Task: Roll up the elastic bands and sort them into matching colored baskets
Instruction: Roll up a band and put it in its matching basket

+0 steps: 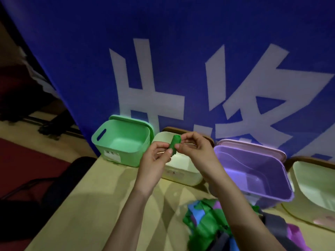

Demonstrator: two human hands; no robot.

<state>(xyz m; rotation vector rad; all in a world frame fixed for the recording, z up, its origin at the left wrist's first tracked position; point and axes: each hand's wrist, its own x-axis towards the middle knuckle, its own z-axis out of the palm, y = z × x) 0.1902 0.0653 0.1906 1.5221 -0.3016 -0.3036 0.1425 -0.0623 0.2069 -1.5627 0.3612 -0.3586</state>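
Green rolled band [175, 144] is being held above the cream basket [183, 169], the left hand [155, 157] pinching its lower end and the right hand [197, 149] its upper. A green basket [130, 154] is sitting just left, a purple basket [253, 194] right, and loose bands [208, 220] are lying piled on the table [94, 196]. The roll's long axis is tilting from lower left to upper right.

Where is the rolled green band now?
Head view, centre: the rolled green band is pinched between left hand and right hand, in front of the pale basket, right of the green basket.
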